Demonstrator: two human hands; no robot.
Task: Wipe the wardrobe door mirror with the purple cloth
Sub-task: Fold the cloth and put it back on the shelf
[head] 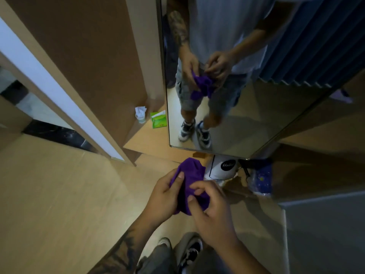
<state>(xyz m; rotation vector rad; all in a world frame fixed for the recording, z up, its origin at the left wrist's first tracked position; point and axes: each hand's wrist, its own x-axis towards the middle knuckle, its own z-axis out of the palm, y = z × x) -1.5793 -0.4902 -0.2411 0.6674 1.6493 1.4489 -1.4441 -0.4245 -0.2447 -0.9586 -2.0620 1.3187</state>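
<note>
Low in the middle of the frame, both hands hold the purple cloth (188,182), bunched between them and well short of the mirror (227,115). The left hand (164,196) wraps the cloth's left side, fingers curled behind it and the thumb laid flat across the front. The right hand (209,210) pinches the lower right of the cloth, thumb and forefinger closed on a fold, the other fingers curled beside them. The left forearm is tattooed.

The mirror fills the upper right of the frame, its bottom edge just above the cloth. It reflects the person from the chest down: pale shirt, grey shorts, sneakers, and the two hands on the cloth.

Just right of the cloth, below the mirror's edge, stands a white bag (221,169) with a black disc bearing white script that seems to read "Hello"; the last letters are blurred. Further right is a blue packet (261,180) with small star-like dots; no writing on it can be read.

Left of the mirror, in the centre of the frame, a green pack (157,120) lies on a wooden ledge, its print too small to read, and beside it a small cup (140,115) holding crumpled white tissue. At the bottom edge, the person's own shoes (189,252) stand on the wooden floor (59,194).
</note>
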